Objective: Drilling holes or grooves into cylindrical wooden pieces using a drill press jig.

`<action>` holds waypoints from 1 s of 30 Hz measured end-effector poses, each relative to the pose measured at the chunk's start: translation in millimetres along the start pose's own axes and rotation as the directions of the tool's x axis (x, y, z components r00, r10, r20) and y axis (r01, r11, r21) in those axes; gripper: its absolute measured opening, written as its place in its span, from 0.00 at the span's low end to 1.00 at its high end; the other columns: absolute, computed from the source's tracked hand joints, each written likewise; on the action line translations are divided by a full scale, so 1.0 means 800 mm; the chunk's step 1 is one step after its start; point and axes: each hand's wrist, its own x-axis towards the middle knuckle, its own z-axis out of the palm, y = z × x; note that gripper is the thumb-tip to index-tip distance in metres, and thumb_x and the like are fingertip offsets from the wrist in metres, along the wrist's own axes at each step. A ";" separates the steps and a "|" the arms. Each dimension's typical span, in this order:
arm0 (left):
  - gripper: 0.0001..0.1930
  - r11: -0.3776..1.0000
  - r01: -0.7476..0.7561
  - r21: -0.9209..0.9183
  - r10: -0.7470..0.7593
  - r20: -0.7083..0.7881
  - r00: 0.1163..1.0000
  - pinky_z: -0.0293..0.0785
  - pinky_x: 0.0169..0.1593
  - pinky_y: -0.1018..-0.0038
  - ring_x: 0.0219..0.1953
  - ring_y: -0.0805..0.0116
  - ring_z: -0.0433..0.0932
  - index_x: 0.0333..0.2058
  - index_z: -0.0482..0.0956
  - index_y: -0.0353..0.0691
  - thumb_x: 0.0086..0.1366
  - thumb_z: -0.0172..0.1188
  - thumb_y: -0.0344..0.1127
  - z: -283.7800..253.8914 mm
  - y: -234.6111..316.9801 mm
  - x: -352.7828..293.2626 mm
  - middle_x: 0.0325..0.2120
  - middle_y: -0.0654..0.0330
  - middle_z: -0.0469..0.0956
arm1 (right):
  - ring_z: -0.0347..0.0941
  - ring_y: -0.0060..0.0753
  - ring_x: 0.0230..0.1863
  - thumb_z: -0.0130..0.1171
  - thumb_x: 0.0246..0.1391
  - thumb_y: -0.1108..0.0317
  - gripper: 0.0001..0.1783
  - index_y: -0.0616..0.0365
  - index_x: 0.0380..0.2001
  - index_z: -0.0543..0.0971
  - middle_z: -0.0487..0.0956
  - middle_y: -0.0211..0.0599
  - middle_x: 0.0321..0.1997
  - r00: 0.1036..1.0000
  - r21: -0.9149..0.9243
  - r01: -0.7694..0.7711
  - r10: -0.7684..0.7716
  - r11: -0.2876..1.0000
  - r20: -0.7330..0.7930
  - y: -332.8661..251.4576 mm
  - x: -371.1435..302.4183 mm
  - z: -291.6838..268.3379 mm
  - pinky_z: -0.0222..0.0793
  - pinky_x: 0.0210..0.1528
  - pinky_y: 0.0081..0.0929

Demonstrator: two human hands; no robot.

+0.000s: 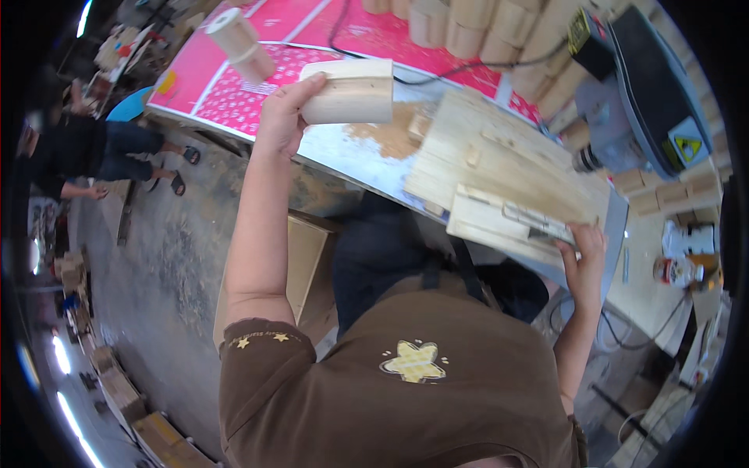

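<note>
Raised above the left part of the work table, my left hand [285,113] grips a pale, rounded wooden block [355,92] by its left end, thumb on top. My right hand [585,249] is closed around the right end of a metal clamp [538,225], low on the right. That clamp is mounted on a light wooden jig [485,218], which lies on a larger wooden board [456,148]. Over the board's right side hangs the drill chuck [587,160] of a drill press [655,93]. My fingers partly hide the clamp's end.
Sawdust [382,136] lies left of the board. Stacked wooden cylinders [468,31] line the back, and two more cylinders [242,45] stand far left. A black cable [468,72] crosses the table. Below it stands a cardboard box [304,261]. Another person [94,148] stands at left.
</note>
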 end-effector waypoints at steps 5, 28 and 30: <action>0.24 0.662 -0.357 0.659 0.552 -0.106 0.827 0.73 0.41 0.74 0.30 0.67 0.77 0.32 0.77 0.28 0.41 0.73 0.41 -0.048 0.074 0.041 0.25 0.55 0.79 | 0.67 0.48 0.40 0.63 0.38 0.70 0.17 0.60 0.36 0.75 0.73 0.43 0.33 0.997 0.058 -0.072 0.073 0.996 -0.020 -0.010 -0.006 -0.002 0.59 0.48 0.39; 0.41 0.372 -0.144 0.917 0.762 -0.213 0.611 0.68 0.54 0.67 0.47 0.53 0.71 0.49 0.70 0.38 0.33 0.74 0.45 -0.148 0.174 0.308 0.47 0.45 0.68 | 0.67 0.51 0.40 0.60 0.42 0.73 0.20 0.62 0.42 0.73 0.72 0.48 0.36 0.981 0.024 -0.187 0.186 0.982 0.048 0.003 -0.027 0.000 0.62 0.43 0.39; 0.41 0.369 -0.205 0.907 0.832 -0.223 0.508 0.67 0.54 0.66 0.48 0.51 0.70 0.50 0.67 0.38 0.35 0.74 0.45 -0.163 0.154 0.285 0.49 0.45 0.65 | 0.67 0.50 0.38 0.61 0.48 0.68 0.18 0.61 0.43 0.75 0.74 0.48 0.34 0.982 -0.012 -0.175 0.176 0.984 0.076 -0.002 -0.019 -0.004 0.62 0.40 0.41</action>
